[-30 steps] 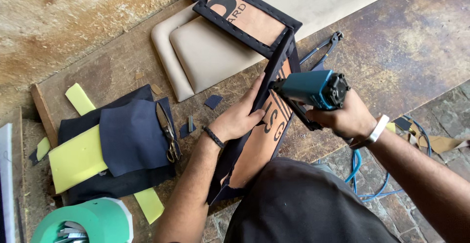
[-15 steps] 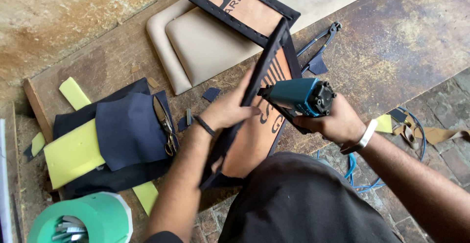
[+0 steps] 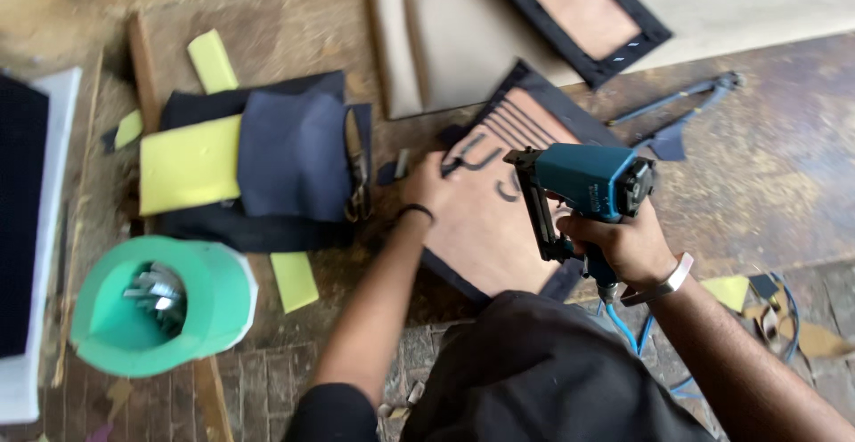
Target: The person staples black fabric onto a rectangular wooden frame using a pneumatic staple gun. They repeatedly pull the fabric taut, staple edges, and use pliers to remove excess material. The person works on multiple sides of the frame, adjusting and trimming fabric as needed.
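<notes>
My right hand (image 3: 623,248) grips the handle of a teal pneumatic staple gun (image 3: 583,184), held above a tan board with dark fabric edging (image 3: 485,228). That board lies flat on the wooden worktop. My left hand (image 3: 435,184) presses down on the board's upper left part, fingers spread over its black markings. A blue air hose (image 3: 634,335) drops from the gun's handle past my right wrist.
A second tan board with black edging (image 3: 579,10) lies on a beige cushion (image 3: 445,41) at the top. Navy fabric (image 3: 294,153) and yellow foam pieces (image 3: 183,164) are stacked at left. A green tub of metal parts (image 3: 156,304) stands lower left. Scissors (image 3: 677,104) lie at right.
The board stood on its edge, held upright by my left hand; now it lies flat under that hand. The staple gun stays over it, and the view has shifted right.
</notes>
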